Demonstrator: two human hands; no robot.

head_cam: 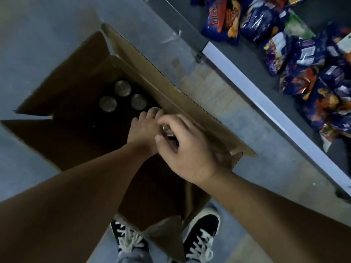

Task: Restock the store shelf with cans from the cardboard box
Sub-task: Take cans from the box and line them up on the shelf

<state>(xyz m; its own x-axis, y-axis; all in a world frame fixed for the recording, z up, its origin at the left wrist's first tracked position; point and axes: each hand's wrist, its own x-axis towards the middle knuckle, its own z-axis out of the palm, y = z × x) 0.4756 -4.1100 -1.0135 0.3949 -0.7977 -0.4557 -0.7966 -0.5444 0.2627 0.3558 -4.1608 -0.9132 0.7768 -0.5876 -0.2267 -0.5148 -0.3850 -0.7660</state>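
1. An open cardboard box (171, 95) stands on the grey floor (38, 44) with its flaps folded outward. It is just beside the low shelf (266, 103).
2. Deep in the dark box, three cans (122, 88) stand upright in a tight cluster, and only their silver tops show.
3. The left hand (144, 130) reaches down into the box. Its fingers (150, 115) are pressed together and curled over the rim of a wall-side can (155, 109), which stands against the box wall nearest the shelf, just beside the cluster.
4. Only a sliver of that can's top shows past the fingertips.
5. The right hand (188, 149) is above the left and partly overlaps it, over the shelf-side edge of the box.
6. Its fingers (168, 118) and thumb wrap round a held can (167, 132). Only the shiny top and a strip of dark side show between them.
7. Whether the held can is clear of the box bottom cannot be told, as the hand hides its lower part.
8. Blue and orange snack bags (303, 54) lie piled on the shelf, well apart from the hands.
9. Two black shoes (201, 236) with white laces stand on the floor at the near end of the box, one on each side of the near flap.
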